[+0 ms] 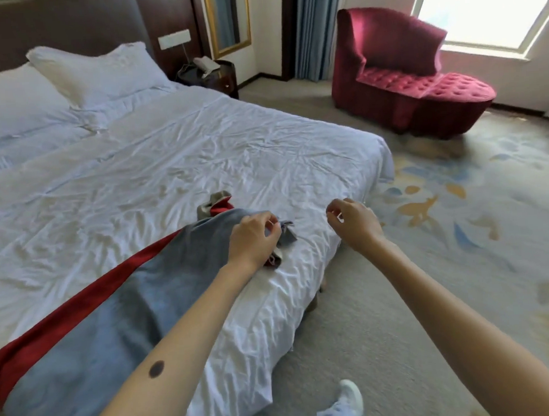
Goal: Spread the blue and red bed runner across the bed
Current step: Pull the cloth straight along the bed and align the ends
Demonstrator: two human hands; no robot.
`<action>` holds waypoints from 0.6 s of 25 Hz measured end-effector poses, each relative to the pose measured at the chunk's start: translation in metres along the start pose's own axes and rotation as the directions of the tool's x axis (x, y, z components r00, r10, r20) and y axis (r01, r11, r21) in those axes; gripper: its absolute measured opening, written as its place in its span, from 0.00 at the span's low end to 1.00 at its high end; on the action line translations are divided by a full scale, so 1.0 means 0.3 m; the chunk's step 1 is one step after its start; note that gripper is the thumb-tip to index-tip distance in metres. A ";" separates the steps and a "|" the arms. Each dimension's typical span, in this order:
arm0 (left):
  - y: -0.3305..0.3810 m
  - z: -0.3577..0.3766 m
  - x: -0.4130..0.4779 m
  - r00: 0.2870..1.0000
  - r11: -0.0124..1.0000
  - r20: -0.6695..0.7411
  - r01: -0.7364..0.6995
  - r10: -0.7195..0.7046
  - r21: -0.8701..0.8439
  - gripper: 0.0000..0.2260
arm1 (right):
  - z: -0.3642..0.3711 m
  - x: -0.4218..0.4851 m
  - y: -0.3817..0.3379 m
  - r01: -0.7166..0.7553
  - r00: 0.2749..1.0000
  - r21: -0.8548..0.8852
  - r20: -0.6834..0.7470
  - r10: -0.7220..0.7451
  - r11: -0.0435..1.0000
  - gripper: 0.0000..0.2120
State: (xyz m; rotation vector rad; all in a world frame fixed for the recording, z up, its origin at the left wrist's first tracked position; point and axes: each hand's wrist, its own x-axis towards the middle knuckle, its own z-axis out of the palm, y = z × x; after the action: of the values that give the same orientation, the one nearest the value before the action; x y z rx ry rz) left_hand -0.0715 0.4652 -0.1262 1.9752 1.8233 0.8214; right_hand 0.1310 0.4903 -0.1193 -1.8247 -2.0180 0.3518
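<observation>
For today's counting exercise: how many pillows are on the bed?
2: one pillow against the headboard, another pillow at its left, partly cropped by the frame; more could lie out of view.

The bed runner [91,341] runs off the frame toward seven o'clock, its bunched end partly hidden under the left hand [255,238], whose fingertips are too blurred to show any grip.

The blue and red bed runner [91,331] lay along the foot of the white bed [173,156], running from 8 o'clock toward the centre, its far end bunched. The left hand [255,238] pinched that crumpled end, apparently by a corner. The right hand [354,222] hovered at 3 o'clock of it, fingers curled, empty. 2 pillows [91,74] sat at 11 o'clock, a red chaise [410,80] at 1 o'clock.
</observation>
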 end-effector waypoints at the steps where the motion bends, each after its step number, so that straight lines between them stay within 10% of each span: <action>1: 0.036 0.038 0.041 1.000 1.000 0.009 -0.013 0.013 0.003 0.10 | -0.020 0.034 0.051 -0.002 1.000 0.001 -0.004 0.002 1.000 0.11; 15: 0.123 0.610 0.650 0.931 0.933 -0.054 0.361 -0.361 -0.016 0.06 | -0.034 0.821 0.644 0.255 0.948 -0.060 0.212 -0.237 0.965 0.10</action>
State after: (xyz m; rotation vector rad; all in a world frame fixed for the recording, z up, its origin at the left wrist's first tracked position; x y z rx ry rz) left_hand 0.0724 0.6777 -0.2100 1.5524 2.1256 0.7674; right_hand 0.2902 0.7562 -0.1652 -1.6138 -2.4051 0.3956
